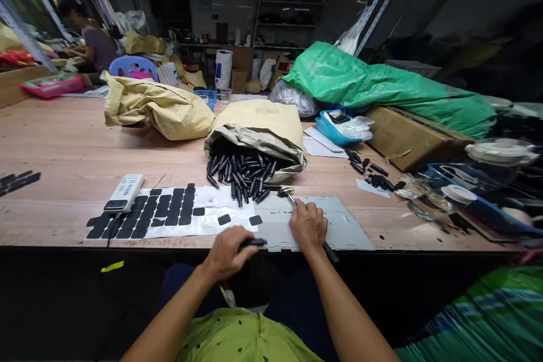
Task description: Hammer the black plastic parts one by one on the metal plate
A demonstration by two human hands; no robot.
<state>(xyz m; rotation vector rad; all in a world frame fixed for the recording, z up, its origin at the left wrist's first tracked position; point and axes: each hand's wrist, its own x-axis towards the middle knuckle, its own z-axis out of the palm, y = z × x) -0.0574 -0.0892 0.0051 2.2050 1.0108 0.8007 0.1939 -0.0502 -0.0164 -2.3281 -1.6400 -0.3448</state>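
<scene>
My left hand (231, 251) is closed on a black tapered piece (254, 242) at the table's front edge. In my right hand (309, 225) is a small hammer (285, 192) with a metal shaft and a black handle end; its head rests near the loose black pieces. Beneath both hands lies a grey sheet (339, 220). Many black tapered pieces (241, 178) spill from the mouth of a cream sack (258, 113) in front of me. Left of my hands, rows of dark rounded patches (169, 206) lie on a white backing sheet (207, 229).
A white device (125, 192) with a cable stands at left. Another cream sack (169, 110) lies behind it. To the right are a blue basket (337, 130), a cardboard box (416, 138), a green sack (360, 76) and a lidded jar (500, 153). Another person (99, 48) sits far left.
</scene>
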